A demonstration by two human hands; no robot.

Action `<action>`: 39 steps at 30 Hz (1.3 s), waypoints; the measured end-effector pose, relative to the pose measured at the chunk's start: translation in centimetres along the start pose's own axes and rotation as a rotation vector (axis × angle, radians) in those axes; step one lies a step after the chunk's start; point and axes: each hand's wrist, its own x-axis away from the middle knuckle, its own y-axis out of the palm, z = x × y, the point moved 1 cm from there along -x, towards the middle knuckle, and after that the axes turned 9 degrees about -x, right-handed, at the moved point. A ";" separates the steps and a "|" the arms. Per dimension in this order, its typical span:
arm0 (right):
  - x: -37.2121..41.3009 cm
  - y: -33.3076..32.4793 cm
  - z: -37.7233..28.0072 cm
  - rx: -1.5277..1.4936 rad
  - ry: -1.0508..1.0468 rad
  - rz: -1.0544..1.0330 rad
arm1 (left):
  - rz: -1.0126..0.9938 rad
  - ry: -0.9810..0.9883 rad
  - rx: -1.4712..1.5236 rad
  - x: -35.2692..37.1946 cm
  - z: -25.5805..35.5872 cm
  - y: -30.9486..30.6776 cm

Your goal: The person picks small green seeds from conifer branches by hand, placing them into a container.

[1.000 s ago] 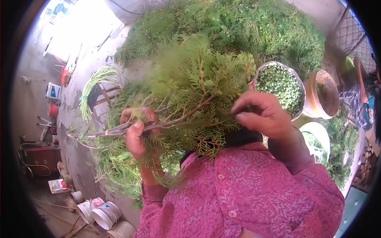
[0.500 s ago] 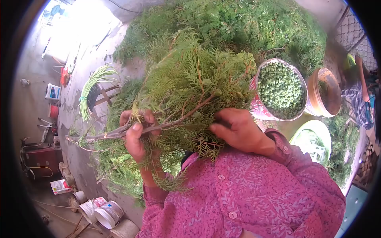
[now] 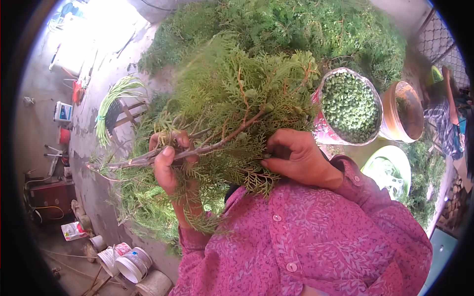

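Note:
My left hand (image 3: pixel 170 165) is closed around the woody stem of a leafy evergreen branch (image 3: pixel 232 135), with the thumb on top. The branch has flat, scaly green sprays, and its cut end points left. At the right side of the foliage, my right hand (image 3: pixel 301 158) is closed, thumb and fingers pinched together at the sprays. What lies between those fingertips is too small to make out. Right of the branch stands a bucket (image 3: pixel 326 126) filled with small green cones (image 3: pixel 349 106).
A big heap of cut evergreen branches (image 3: pixel 296 34) lies beyond my hands. An orange-rimmed bucket (image 3: pixel 390 113) and a pale green basin (image 3: pixel 390 170) stand at right. Left are a bundle of green stems (image 3: pixel 106 111) on a stool and white buckets (image 3: pixel 131 269) on the floor.
The right hand's fingers have drawn closer together in a pinch at the foliage. The branch has shifted slightly in the left hand's hold, its upper sprays blurred by movement.

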 end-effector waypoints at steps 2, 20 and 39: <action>0.2 -0.1 -0.3 -0.114 0.025 -0.011 | -0.067 0.014 -0.020 -0.1 0.0 -0.5; -1.3 -2.6 -5.4 -0.907 0.304 -0.024 | -0.098 0.044 -0.045 -0.3 0.3 -1.5; -3.4 2.7 -3.1 0.537 -0.302 0.069 | -0.099 0.025 -0.142 0.2 0.8 -1.8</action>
